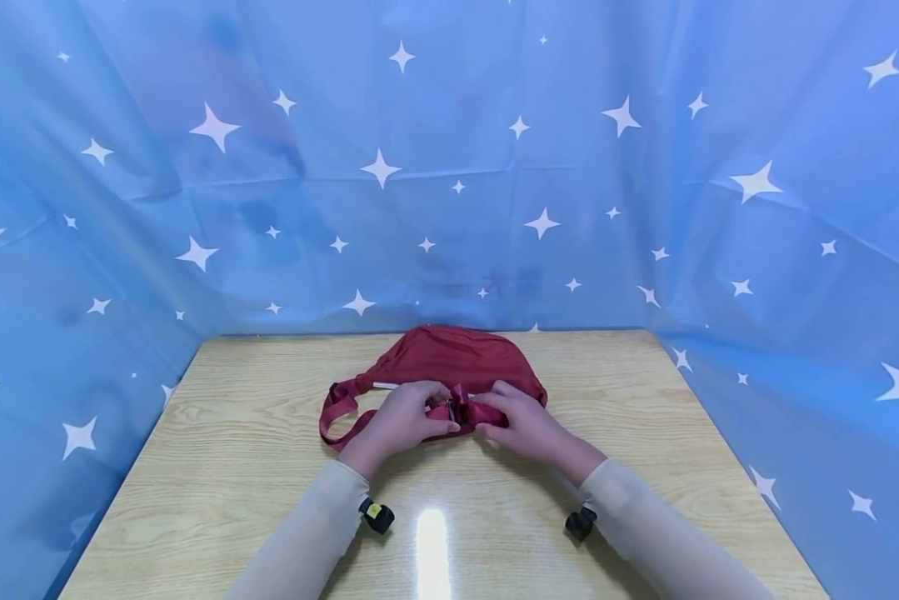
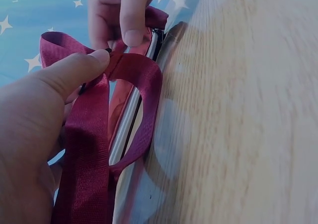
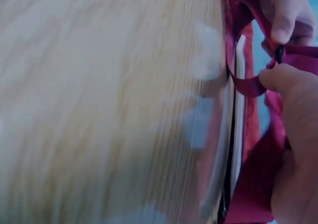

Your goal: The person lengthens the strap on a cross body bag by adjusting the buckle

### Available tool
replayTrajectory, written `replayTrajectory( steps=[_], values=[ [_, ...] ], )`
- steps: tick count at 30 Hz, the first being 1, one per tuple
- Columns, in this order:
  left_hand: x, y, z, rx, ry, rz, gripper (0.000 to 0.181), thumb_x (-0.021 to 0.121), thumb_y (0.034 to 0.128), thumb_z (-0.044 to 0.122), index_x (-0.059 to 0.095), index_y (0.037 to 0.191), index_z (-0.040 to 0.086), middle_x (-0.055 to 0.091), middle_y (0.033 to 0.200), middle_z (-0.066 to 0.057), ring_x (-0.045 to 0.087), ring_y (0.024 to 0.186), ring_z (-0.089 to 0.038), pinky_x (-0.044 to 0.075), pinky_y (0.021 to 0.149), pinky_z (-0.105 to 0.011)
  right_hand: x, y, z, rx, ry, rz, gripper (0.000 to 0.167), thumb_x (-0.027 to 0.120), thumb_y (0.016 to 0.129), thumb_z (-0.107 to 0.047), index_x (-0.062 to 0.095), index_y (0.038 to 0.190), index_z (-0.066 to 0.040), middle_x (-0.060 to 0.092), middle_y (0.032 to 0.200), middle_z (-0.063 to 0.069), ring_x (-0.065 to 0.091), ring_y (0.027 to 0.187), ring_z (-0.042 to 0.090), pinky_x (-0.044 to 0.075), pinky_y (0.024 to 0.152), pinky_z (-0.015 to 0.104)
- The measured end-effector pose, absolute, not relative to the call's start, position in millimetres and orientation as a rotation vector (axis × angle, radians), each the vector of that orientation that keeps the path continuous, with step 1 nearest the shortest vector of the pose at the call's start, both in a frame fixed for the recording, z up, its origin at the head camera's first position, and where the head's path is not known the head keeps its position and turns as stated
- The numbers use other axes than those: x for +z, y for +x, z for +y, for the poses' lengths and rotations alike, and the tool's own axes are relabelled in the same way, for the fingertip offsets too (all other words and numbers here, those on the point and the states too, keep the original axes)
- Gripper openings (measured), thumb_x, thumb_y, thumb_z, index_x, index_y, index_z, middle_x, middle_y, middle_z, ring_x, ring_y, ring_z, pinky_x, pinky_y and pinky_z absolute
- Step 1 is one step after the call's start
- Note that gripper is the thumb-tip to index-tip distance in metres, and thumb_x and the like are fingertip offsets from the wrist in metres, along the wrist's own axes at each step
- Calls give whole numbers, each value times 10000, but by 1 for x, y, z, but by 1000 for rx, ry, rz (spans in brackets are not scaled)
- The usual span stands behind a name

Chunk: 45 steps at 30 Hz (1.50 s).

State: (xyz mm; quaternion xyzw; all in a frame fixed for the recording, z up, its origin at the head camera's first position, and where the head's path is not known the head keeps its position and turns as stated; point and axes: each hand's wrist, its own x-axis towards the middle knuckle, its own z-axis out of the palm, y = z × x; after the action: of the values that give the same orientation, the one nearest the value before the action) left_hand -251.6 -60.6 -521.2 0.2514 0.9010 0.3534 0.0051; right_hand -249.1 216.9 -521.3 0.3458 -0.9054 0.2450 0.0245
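Note:
A dark red waist bag lies at the back of the table, its strap looping out at the left. My left hand pinches the strap in front of the bag, thumb on top of the webbing. Close beside it, my right hand also pinches the strap with thumb and fingers. Between the two hands, in the right wrist view, shows a small black piece on the strap; its exact kind is unclear. A pale zipper line runs along the bag behind the loop.
The light wooden table extends around the bag and toward me. A blue curtain with white stars hangs along its back and both sides. Each wrist carries a small black camera.

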Motion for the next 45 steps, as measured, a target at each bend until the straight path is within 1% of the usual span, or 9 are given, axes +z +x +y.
replayTrajectory(
  steps=[3,5,10,18,29,36,40,45],
  values=[
    [-521,-251,-61,1123,790,2815,423,925,919,451,785,1229,200,739,1110,93,656,968,-101,577,896,-367,-518,-249,221,774,1070,-2795,419,854,996,-251,757,1398,-182,526,1043,-63,513,828,112,467,693,284],
    [-520,-251,-61,1137,790,2807,433,929,918,436,788,1247,192,742,1114,86,659,971,-110,576,896,-369,-517,-249,223,781,1066,-2800,413,858,988,-242,761,1388,-206,531,1043,-70,518,821,103,479,683,281],
    [-520,-250,-61,1156,776,2794,439,936,913,422,791,1261,198,740,1116,91,648,961,-113,570,885,-361,-518,-250,231,771,1058,-2814,433,865,971,-212,757,1390,-228,550,1064,-77,527,856,96,497,721,290],
    [-519,-251,-63,1162,765,2781,461,936,914,419,784,1275,176,737,1115,80,666,1002,-110,580,922,-366,-517,-250,243,761,1037,-2818,427,855,973,-218,758,1389,-207,490,997,-72,479,790,94,464,708,302],
    [-520,-252,-69,1189,748,2786,440,936,917,404,784,1260,174,727,1102,82,662,1004,-116,586,925,-380,-516,-253,256,746,1008,-2865,451,850,987,-223,737,1418,-156,491,1032,-43,482,780,94,463,704,307],
    [-522,-253,-71,1187,745,2779,452,936,914,412,778,1265,175,731,1129,77,670,1037,-120,587,945,-391,-517,-255,260,740,1002,-2865,430,854,989,-231,748,1399,-159,489,1014,-53,461,795,88,441,686,296],
    [-524,-255,-72,1176,733,2779,455,936,914,418,779,1268,181,732,1134,89,675,1055,-110,586,954,-380,-516,-255,260,747,999,-2874,428,849,989,-224,746,1401,-164,489,1009,-43,458,796,101,437,699,308],
    [-524,-255,-75,1180,717,2773,451,930,915,440,775,1264,201,727,1147,96,674,1072,-116,582,960,-389,-515,-254,263,734,982,-2880,424,850,982,-205,748,1392,-177,505,1014,-45,482,824,120,460,730,328]
  ],
)
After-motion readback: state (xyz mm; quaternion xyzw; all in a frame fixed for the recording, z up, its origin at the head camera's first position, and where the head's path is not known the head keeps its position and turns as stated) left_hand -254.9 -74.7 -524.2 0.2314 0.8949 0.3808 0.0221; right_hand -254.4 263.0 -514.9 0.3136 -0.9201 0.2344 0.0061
